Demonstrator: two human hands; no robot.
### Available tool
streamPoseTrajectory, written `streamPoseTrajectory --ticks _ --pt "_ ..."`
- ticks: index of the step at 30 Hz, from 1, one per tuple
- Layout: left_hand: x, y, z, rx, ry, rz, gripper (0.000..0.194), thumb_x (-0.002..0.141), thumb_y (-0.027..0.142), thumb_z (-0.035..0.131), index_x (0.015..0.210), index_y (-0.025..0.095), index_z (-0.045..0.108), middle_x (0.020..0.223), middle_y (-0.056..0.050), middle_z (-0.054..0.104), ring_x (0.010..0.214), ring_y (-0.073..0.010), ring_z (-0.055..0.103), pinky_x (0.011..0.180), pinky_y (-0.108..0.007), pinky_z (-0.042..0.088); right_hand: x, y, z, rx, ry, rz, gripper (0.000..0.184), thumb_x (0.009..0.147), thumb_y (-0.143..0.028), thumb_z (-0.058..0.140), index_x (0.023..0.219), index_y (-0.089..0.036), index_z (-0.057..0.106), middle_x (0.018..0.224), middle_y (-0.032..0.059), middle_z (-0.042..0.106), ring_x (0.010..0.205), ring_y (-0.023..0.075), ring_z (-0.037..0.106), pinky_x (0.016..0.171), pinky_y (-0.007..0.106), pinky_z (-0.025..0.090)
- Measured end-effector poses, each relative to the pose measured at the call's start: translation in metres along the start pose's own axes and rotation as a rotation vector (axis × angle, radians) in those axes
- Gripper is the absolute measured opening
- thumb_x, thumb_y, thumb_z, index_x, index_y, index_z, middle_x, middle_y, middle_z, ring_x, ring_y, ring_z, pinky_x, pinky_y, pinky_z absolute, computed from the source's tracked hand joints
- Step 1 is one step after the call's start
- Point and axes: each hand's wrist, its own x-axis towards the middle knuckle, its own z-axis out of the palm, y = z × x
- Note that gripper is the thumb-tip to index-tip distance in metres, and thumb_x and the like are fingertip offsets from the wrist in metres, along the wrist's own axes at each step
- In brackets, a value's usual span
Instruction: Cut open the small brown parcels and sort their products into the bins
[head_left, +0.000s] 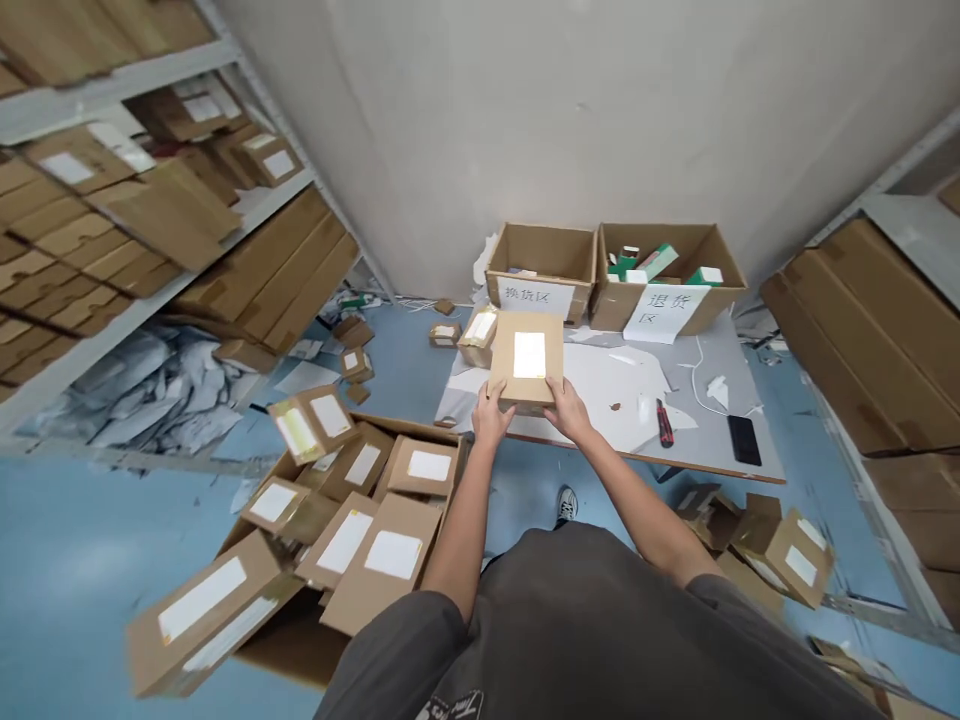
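A brown cardboard box [527, 390] with a white label on top is held between my two hands over the front edge of the table [720, 440]. My left hand [491, 415] grips its near left corner, and my right hand [568, 410] grips the near right corner, both with thumbs towards the near side. Just behind it on the left stands a smaller labelled box [478, 338]. To the right on the table lie a red and black utility knife [664, 424] and a black phone [745, 440].
Two open cartons with paper signs, a left one [544, 243] and a right one [671, 300] holding green-and-white boxes, stand at the table's back. A large carton [300, 640] heaped with labelled parcels is at my left. Opened boxes [750, 545] lie on the floor at right. Shelves [165, 290] flank both sides.
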Motion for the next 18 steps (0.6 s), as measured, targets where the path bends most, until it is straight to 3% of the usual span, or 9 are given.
streamPoseTrajectory --ticks 4,8,14,18 --pt "0.031 0.045 0.054 -0.008 -0.081 0.071 0.068 0.089 0.029 0.084 0.153 0.03 0.061 0.161 -0.015 0.05 0.141 -0.0353 0.061 0.108 -0.043 0.059 -0.003 0.071 -0.014 0.029 -0.006 0.107 0.089 0.091 -0.021 0.074 0.17 -0.026 0.031 0.159 0.0236 0.044 0.143 0.0398 0.052 0.111 0.057 0.054" --pt "0.048 0.063 0.105 -0.039 -0.185 0.103 0.068 0.088 0.026 0.085 0.151 0.028 0.06 0.16 -0.016 0.05 0.142 -0.036 0.06 0.11 -0.045 0.058 -0.012 0.12 -0.007 0.055 -0.034 0.217 0.091 0.092 -0.021 0.075 0.171 -0.027 0.03 0.16 0.0234 0.045 0.143 0.0396 0.054 0.112 0.058 0.053" --pt "0.037 0.035 0.172 -0.074 -0.335 0.004 0.07 0.082 0.019 0.088 0.146 0.023 0.059 0.15 -0.015 0.051 0.136 -0.0319 0.064 0.109 -0.042 0.059 -0.036 0.147 0.048 0.094 -0.16 0.331 0.093 0.087 -0.014 0.077 0.169 -0.025 0.035 0.166 0.0246 0.04 0.152 0.038 0.047 0.12 0.057 0.047" --pt "0.028 0.009 0.186 -0.021 -0.39 0.0 0.078 0.083 0.023 0.087 0.154 0.023 0.053 0.15 -0.016 0.05 0.139 -0.033 0.06 0.109 -0.042 0.057 -0.06 0.15 0.079 0.199 -0.198 0.363 0.094 0.085 -0.014 0.07 0.171 -0.024 0.032 0.171 0.0214 0.036 0.158 0.0349 0.04 0.123 0.053 0.046"
